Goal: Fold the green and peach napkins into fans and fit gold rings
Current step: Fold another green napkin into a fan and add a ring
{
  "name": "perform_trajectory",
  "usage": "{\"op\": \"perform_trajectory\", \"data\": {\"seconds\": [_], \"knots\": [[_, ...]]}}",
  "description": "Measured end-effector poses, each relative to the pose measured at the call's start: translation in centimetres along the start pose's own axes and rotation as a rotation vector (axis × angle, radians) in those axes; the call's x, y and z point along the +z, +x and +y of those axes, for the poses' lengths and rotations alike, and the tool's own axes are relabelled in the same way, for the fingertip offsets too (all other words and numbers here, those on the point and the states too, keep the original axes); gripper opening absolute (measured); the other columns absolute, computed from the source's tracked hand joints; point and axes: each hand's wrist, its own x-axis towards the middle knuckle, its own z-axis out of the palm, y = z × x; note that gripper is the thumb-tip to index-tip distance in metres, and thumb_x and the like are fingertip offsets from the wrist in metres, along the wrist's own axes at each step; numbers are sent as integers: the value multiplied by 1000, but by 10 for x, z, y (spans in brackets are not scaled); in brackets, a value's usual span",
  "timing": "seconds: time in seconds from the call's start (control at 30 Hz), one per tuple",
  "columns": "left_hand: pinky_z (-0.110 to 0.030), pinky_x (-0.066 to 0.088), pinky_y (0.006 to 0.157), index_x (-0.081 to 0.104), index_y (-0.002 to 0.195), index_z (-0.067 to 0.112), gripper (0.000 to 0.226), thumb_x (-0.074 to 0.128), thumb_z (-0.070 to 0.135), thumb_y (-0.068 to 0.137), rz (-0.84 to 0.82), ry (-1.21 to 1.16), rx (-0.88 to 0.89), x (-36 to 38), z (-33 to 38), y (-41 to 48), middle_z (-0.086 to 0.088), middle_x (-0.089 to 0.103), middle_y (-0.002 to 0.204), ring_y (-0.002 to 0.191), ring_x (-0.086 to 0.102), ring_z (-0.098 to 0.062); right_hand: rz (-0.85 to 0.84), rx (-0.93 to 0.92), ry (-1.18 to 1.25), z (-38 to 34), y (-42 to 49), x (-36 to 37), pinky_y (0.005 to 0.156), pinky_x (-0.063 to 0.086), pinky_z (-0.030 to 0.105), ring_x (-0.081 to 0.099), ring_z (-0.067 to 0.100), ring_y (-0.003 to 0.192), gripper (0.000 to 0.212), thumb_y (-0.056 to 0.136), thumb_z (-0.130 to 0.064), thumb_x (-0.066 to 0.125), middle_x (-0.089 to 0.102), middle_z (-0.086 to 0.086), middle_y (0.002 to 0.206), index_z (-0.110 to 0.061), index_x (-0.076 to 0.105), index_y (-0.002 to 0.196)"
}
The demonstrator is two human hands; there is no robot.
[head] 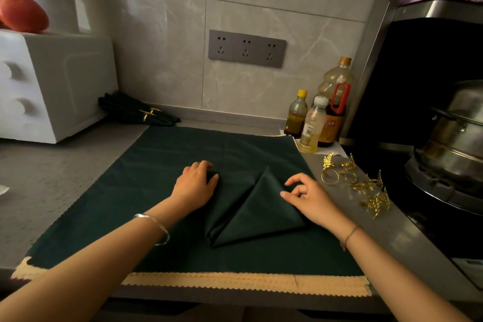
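- The grey countertop [65,165] is carrying the whole work area.
- A spread green napkin [156,230] is lying flat at centre, covering a peach napkin [235,283] whose scalloped edge is showing at 6 o'clock.
- A white appliance [57,81] is standing at 10 o'clock, and a steel pot [454,138] is sitting at 3 o'clock.
- A folded green napkin [251,212] is resting on the spread one, just right of centre, forming overlapping triangles.
- The left hand [194,185] is grasping a bunched fold at that napkin's 10 o'clock corner.
- The right hand [311,198] is sitting at its 3 o'clock edge with fingers curled; whether it is pinching cloth cannot be told.
- Three bottles [313,123] are standing at 2 o'clock.
- Ringed green napkins [136,111] are lying at 11 o'clock.
- Loose gold rings [366,185] are lying at 3 o'clock, beside the right hand.
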Motion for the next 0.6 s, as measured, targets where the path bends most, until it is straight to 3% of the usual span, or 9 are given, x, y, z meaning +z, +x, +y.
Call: {"op": "perform_trajectory", "data": {"seconds": [0.07, 0.17, 0.3, 0.6], "knots": [[-36, 14, 118, 19, 150, 15, 59, 36, 42, 100, -36, -1, 31, -1, 3, -17, -5, 16, 158, 145, 12, -24, 56, 1, -2, 1, 8, 6, 68, 47, 33, 59, 17, 66, 17, 84, -24, 68, 62, 3, 67, -27, 52, 89], [-31, -4, 117, -1, 152, 15, 66, 27, 46, 100, -145, 25, 75, 1, 11, -46, -1, -7, 159, 146, -9, -16, 129, 11, -14, -3, 20, 17, 62, 45, 29, 56, 15, 64, 16, 86, -25, 66, 58, -1, 69, -21, 52, 93], [-29, -8, 115, -11, 150, 15, 75, 25, 54, 97, -267, 37, 62, 11, 18, -66, 0, -17, 157, 144, -18, -15, 201, 34, 20, -8, 26, 31, 60, 38, 22, 51, 10, 61, 16, 86, -16, 65, 53, -3, 68, -18, 51, 94], [-33, -12, 115, -16, 149, 8, 72, 21, 47, 101, -289, 147, 52, 26, 35, -61, -7, -22, 156, 143, -22, -21, 277, 75, -10, -7, 20, 38, 56, 35, 16, 50, 8, 63, 15, 89, -6, 58, 49, -3, 68, -17, 49, 93]]}}
